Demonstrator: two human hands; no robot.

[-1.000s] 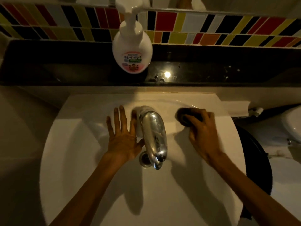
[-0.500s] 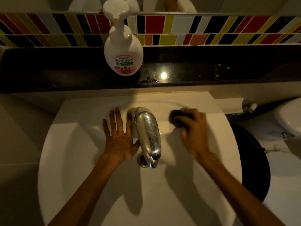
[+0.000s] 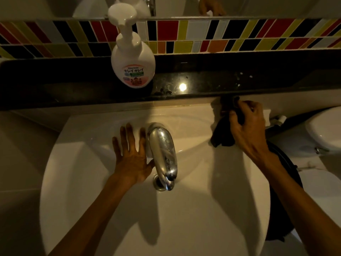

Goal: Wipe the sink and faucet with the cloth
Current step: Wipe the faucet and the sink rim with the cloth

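Right hand [image 3: 245, 126] bunches cloth [image 3: 222, 133], seemingly against sink [image 3: 193, 209] rim.

A glossy black ledge [image 3: 239, 80] (behind the white sink [image 3: 193, 209]) carries a white soap pump bottle [image 3: 132, 61].

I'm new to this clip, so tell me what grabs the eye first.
The white soap dispenser stands on the black ledge under bright multicoloured tiles. Below, the chrome faucet arches over the white sink, the left hand flat beside it. The right hand grips a dark cloth at the sink's back right corner.
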